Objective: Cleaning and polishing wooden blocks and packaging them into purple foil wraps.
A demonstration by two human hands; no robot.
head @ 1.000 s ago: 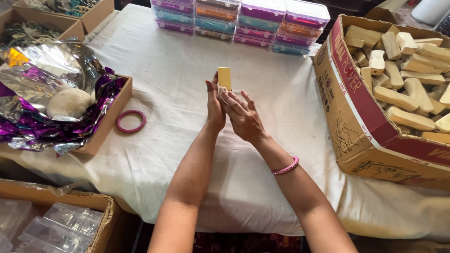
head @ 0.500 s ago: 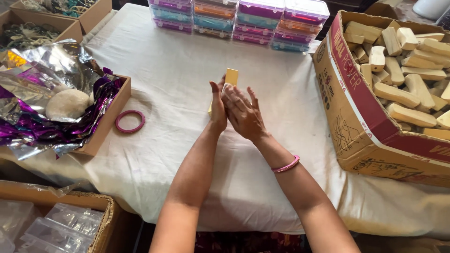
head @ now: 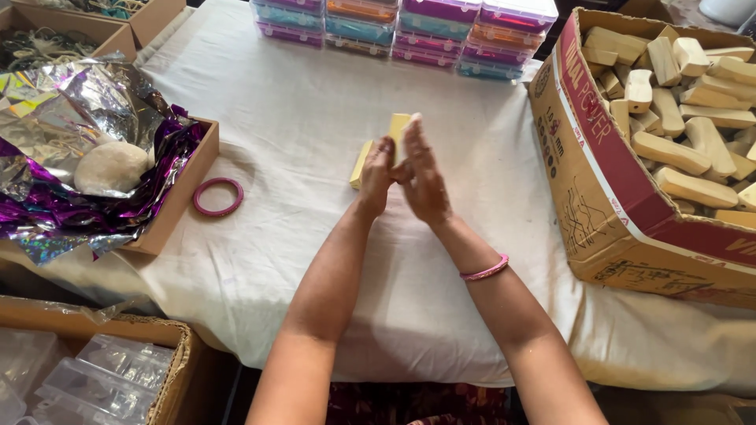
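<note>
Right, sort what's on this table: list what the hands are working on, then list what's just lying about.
In hand:
- pale yellow block, pressed between the left hand and right hand
- second yellow block, lying on the cloth beside the left hand

Lying about:
- pink ring
- box of foil sheets
- stacked coloured cases
- carton of wooden pieces
- clear plastic cases

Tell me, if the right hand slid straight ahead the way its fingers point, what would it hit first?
Probably the stacked boxes at the table's far edge. The right hand points up and away, and only bare cloth shows between, though depth is hard to judge.
</note>
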